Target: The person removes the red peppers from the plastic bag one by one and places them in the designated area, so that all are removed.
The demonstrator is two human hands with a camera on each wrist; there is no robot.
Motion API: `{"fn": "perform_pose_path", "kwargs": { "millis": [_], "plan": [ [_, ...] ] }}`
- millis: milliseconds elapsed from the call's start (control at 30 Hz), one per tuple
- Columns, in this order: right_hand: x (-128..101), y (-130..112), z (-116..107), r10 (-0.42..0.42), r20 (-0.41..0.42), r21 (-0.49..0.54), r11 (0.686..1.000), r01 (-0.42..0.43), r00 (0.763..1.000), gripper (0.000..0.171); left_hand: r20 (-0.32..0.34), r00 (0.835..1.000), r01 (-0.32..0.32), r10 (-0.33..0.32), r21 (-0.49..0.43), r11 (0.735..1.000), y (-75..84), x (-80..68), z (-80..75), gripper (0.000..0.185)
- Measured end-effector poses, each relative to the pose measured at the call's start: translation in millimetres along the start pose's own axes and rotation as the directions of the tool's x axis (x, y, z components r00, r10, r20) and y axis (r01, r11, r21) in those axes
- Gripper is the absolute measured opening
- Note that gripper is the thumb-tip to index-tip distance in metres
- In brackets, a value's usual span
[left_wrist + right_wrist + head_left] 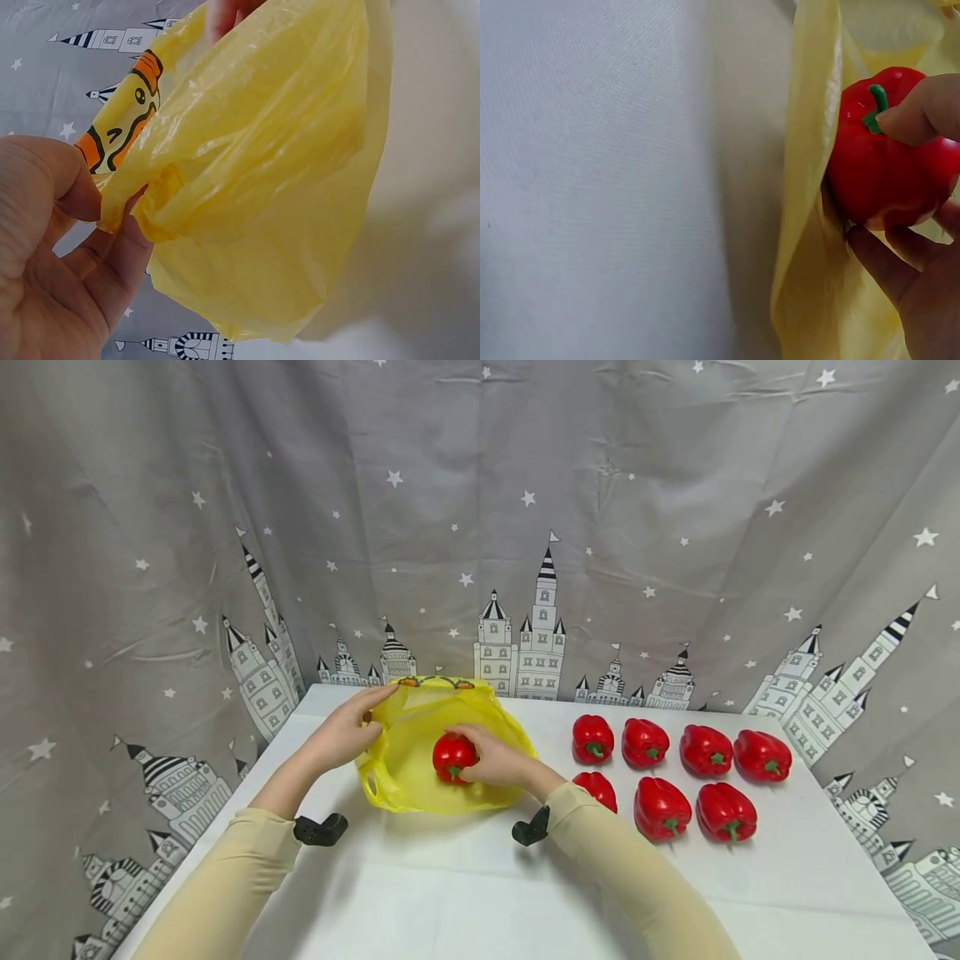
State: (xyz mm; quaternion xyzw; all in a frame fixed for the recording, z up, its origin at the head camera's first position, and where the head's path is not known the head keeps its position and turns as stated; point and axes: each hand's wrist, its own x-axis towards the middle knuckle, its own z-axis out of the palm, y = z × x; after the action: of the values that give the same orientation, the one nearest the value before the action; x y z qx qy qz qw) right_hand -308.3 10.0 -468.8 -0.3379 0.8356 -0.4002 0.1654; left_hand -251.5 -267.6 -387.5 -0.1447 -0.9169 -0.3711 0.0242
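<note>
A yellow plastic bag (412, 727) with a printed orange-and-black pattern stands opened at the back of the table. My left hand (347, 731) pinches its left edge; in the left wrist view thumb and fingers (124, 262) grip the crumpled plastic (161, 202). Inside the bag's mouth my right hand (495, 760) holds a red bell pepper (452, 758) with a green stem. The right wrist view has the thumb at the stem of that pepper (885, 165) and the fingers beneath it, with the bag's yellow wall (806, 195) beside them.
Several more red bell peppers (705, 750) lie in two rows on the right of the white table (420, 893). The right sleeve partly covers one pepper (597, 789). Behind the table hangs a grey curtain (450, 510) printed with castles and stars.
</note>
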Motion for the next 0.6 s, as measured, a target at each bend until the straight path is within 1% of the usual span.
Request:
{"fn": "perform_pose_path", "kwargs": {
  "millis": [233,433,600],
  "plan": [
    [1.6,5.1,3.9,-0.008,-0.02,0.006,1.0,0.009,1.0,0.078,0.004,1.0,0.005,-0.005,-0.009,1.0,-1.0,-0.4,-0.2,0.068],
    [1.4,8.4,6.4,0.011,-0.027,0.011,1.0,-0.01,1.0,0.073,0.01,1.0,0.017,-0.017,-0.015,1.0,0.2,-0.8,-0.5,0.069],
    [-0.5,8.7,7.5,0.021,-0.036,0.021,1.0,-0.021,0.999,0.069,0.011,1.0,0.007,-0.007,-0.009,1.0,0.5,-2.1,-0.7,0.068]
  ]
}}
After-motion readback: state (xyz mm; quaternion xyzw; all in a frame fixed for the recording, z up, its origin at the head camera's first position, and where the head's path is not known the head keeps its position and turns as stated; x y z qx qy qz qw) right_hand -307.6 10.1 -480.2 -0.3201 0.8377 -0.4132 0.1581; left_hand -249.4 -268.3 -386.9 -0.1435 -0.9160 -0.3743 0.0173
